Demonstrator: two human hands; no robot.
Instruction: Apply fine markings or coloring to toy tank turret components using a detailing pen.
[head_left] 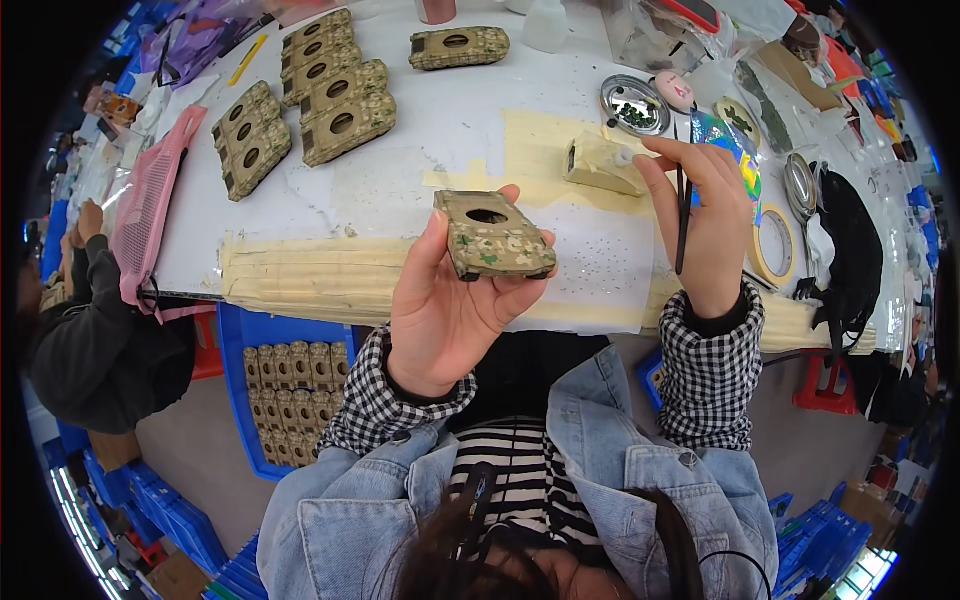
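My left hand [440,310] grips a camouflage-patterned plastic housing [500,240] with a dark oval hole in its upper face, raised above the table's near edge. To the right, my right hand [712,215] is raised with black tweezers [684,205] held in its fingers, their dark tips pointing down. Its thumb and index fingertips are close to the white end of a small block wrapped in cream tape [605,165]; whether they touch it I cannot tell. Under and beside my hands lies a white sheet [600,270] scattered with tiny specks.
More camouflage housings [345,120] stand at the back left, and one lies alone [460,47]. A round metal dish [635,105] holds small dark green pieces. A tape roll [772,245] lies right. A blue crate [235,380] of housings sits below; a co-worker's dark sleeve [110,320] is left.
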